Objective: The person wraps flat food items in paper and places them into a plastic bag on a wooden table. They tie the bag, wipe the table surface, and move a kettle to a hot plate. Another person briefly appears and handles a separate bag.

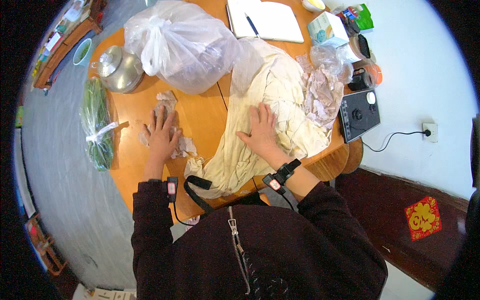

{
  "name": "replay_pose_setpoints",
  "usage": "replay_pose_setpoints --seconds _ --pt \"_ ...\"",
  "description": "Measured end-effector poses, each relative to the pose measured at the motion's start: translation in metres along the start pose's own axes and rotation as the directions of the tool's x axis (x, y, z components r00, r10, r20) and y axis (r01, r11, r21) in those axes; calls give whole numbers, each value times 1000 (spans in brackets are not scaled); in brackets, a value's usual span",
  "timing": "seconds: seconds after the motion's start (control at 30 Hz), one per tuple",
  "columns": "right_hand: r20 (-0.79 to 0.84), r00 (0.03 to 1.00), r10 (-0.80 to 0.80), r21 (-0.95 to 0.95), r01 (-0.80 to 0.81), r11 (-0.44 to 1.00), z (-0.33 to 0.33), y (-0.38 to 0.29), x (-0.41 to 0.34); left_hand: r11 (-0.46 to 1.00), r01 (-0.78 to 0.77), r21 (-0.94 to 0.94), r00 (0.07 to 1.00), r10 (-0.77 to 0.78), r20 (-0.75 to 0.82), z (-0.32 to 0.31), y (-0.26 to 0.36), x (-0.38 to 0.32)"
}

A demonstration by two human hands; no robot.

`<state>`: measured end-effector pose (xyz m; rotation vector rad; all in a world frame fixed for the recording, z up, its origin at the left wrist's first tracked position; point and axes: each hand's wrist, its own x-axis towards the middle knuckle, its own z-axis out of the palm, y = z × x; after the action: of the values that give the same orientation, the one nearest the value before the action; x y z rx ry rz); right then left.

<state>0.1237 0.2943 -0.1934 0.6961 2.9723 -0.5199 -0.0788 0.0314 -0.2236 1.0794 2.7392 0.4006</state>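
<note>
My left hand lies spread, palm down, over a crumpled piece of thin whitish material on the wooden table. With fingers extended, my right hand rests on a large cream cloth, which is wrinkled and reaches towards the table's near edge. On the cloth's right part sits a crumpled heap of greyish-pink thin material. Beyond both hands stands a full, knotted translucent plastic bag; its contents are unclear.
A metal kettle and bagged green stalks line the left edge. An open notebook with a pen lies at the back. On the right are a box, jars and a black induction cooker, its cord running to a wall socket.
</note>
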Motion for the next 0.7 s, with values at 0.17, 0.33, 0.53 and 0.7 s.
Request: replay_pose_setpoints --seconds 0.17,0.33,0.53,0.7 --pt "-78 990 -119 11 120 993 28 8 -13 909 -19 -417 982 94 161 -16 -3 -51" --pt "-54 927 -370 151 374 915 28 -7 -21 937 -100 -335 994 108 7 -27 -2 -90" --pt "12 961 -275 20 274 961 17 -3 -31 913 -162 -373 984 120 -133 2 -7 -112" --pt "-69 993 -92 -39 89 995 18 6 -28 810 -286 -511 937 126 -325 16 -18 -118"
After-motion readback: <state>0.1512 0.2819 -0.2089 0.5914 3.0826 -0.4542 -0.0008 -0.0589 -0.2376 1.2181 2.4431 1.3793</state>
